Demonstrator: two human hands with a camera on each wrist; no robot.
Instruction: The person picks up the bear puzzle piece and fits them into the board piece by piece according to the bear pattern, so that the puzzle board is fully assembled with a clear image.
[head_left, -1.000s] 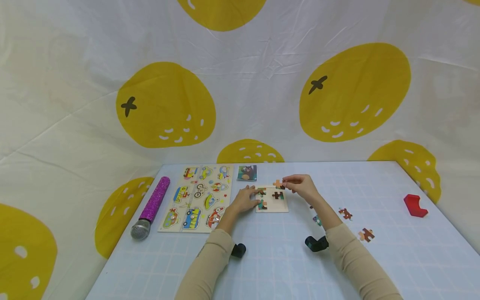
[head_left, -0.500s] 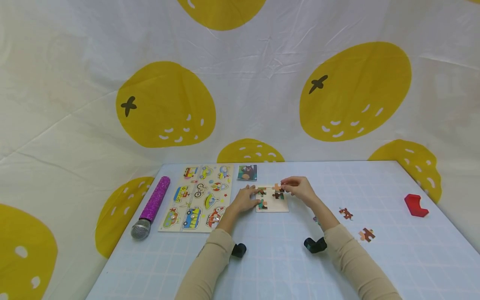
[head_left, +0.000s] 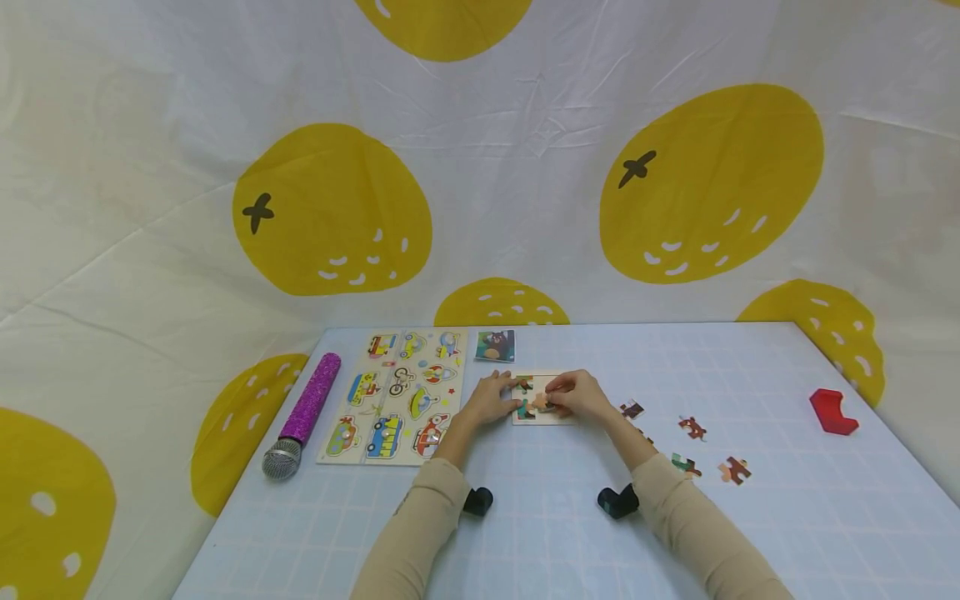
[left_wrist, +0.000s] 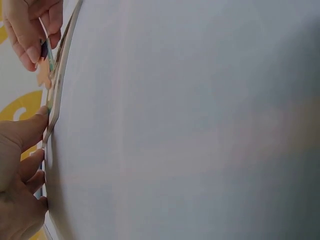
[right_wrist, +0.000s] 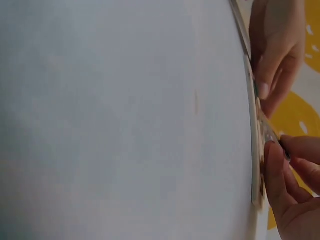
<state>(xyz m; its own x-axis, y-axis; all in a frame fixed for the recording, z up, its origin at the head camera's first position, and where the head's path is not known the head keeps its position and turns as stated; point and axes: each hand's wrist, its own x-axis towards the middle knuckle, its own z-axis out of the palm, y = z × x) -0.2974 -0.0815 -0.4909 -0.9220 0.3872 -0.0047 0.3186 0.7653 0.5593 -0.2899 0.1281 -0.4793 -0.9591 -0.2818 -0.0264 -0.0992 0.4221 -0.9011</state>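
Note:
My right hand (head_left: 581,396) pinches an orange-and-brown jigsaw piece (head_left: 543,402) between thumb and fingertips, low over the middle of a small wooden puzzle board (head_left: 551,420). In the right wrist view, that jigsaw piece (right_wrist: 270,131) is tilted above the board. My left hand (head_left: 489,400) rests at the board's left edge with its fingers spread; the thumb touches the board close to a green-and-orange piece (head_left: 525,410) lying in its lower left. Another piece (head_left: 524,383) lies at the board's upper left. My right hand hides the board's right side.
Several loose jigsaw pieces (head_left: 692,428) lie right of the board. A bear picture card (head_left: 495,345) is behind it. To the left are a vehicle puzzle (head_left: 401,400) and a purple glitter microphone (head_left: 309,404). A red curved block (head_left: 831,412) sits far right.
My right hand has brought the pinched piece from the board's upper right edge down and left to its middle. More loose pieces show beside my right forearm. My left hand has stayed put.

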